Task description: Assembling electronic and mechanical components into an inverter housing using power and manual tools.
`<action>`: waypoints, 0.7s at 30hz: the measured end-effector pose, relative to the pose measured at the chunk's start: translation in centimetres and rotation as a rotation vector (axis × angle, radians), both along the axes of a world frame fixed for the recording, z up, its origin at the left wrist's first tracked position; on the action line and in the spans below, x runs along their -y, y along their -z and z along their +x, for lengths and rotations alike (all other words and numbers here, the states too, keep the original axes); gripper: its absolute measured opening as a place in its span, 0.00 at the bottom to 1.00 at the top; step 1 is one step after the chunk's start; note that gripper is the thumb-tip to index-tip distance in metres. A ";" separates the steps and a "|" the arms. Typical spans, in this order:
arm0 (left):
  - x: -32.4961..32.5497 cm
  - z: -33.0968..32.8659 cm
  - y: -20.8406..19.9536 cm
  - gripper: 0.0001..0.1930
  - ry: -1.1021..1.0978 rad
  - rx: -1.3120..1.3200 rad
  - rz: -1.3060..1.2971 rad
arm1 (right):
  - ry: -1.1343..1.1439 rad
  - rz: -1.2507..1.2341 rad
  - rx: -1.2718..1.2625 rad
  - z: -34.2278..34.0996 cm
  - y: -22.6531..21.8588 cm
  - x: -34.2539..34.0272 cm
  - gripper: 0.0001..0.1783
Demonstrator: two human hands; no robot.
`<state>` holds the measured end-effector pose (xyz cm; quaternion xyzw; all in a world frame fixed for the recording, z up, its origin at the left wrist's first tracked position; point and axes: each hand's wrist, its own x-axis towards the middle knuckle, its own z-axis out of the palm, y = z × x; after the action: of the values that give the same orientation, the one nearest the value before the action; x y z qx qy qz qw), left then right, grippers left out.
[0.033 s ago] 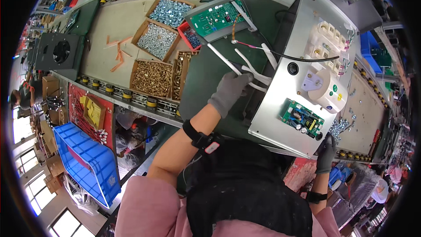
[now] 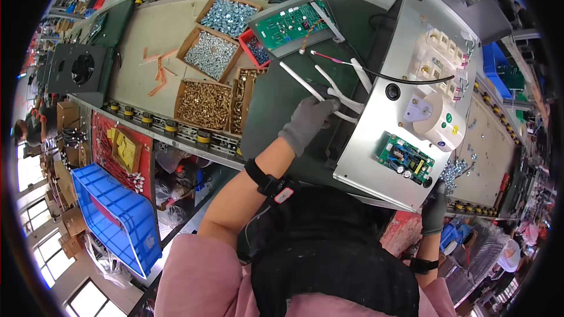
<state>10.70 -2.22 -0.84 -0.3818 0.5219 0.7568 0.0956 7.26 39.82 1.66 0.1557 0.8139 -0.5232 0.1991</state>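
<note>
My left hand [image 2: 308, 122], in a grey glove, is closed around a white sleeved cable [image 2: 300, 81] at the left side of a silver metal chassis [image 2: 367, 151]. More white sleeved cables [image 2: 359, 75] stick out beside it. At the near right corner of the chassis is my gloved right hand [image 2: 435, 208], its fingers curled against the edge and partly hidden. The chassis carries a small green circuit board [image 2: 406, 159], a white cylindrical part [image 2: 440, 128] and cream-coloured blocks [image 2: 437, 53]. A thin pink-and-red wire [image 2: 332, 58] and a black cable [image 2: 405, 81] run out to its left.
Left of the chassis lies a larger green circuit board [image 2: 291, 26] on a grey plate. Boxes of silver nuts [image 2: 228, 15], silver screws [image 2: 210, 54] and brass fasteners [image 2: 202, 105] stand near a red bin [image 2: 254, 47]. Loose fasteners [image 2: 455, 170] lie on the right. Rollers [image 2: 203, 136] line the edge.
The white connector on the orange wires has shifted slightly left, apart from the pink-and-red wire's tip. The white sleeved cable's free end has moved slightly. Both hands stay almost where they were.
</note>
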 end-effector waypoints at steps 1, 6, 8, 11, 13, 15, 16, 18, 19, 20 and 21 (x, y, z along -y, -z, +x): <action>0.0 0.4 1.5 0.23 -0.005 -0.116 0.088 | 0.036 -0.257 0.061 0.6 -1.1 2.5 0.30; -1.4 0.3 0.6 0.24 0.394 -0.413 -0.893 | -0.111 -0.640 0.100 -0.3 -0.3 4.1 0.41; -2.4 -0.1 0.5 0.25 0.537 -0.456 -1.337 | -0.051 -0.622 0.051 -0.6 -0.7 5.4 0.41; -4.0 -2.0 2.3 0.26 0.273 -0.614 -1.588 | -0.035 -0.601 -0.018 -0.8 -1.5 7.5 0.40; -4.1 -3.1 3.2 0.26 0.336 -0.649 -1.640 | 0.072 -0.619 -0.021 -0.4 -3.1 10.8 0.33; -4.3 -3.9 2.9 0.25 0.389 -0.721 -1.601 | 0.054 -0.554 -0.045 -0.3 -3.5 9.3 0.30; -4.0 -4.2 2.8 0.25 0.381 -0.726 -1.604 | 0.042 -0.493 -0.059 -0.3 -3.6 8.8 0.28; -2.9 -4.5 1.9 0.22 0.563 -0.758 -1.560 | -0.050 -0.495 -0.143 -0.3 -7.0 8.9 0.21; -2.3 -4.6 0.9 0.19 0.522 -0.810 -1.295 | -0.014 -0.599 -0.132 -0.6 -7.7 8.4 0.20; -2.4 -4.2 -1.8 0.15 0.714 -0.584 -1.154 | 0.042 -0.698 -0.126 -0.7 -9.2 8.4 0.20; -2.6 -3.8 -5.0 0.14 0.739 -0.508 -1.141 | 0.038 -0.737 -0.120 -1.4 -9.8 6.9 0.20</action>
<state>6.88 0.43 4.18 0.0165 0.9365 0.3502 0.0068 5.86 32.91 11.51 0.0577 0.5782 -0.7928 0.1838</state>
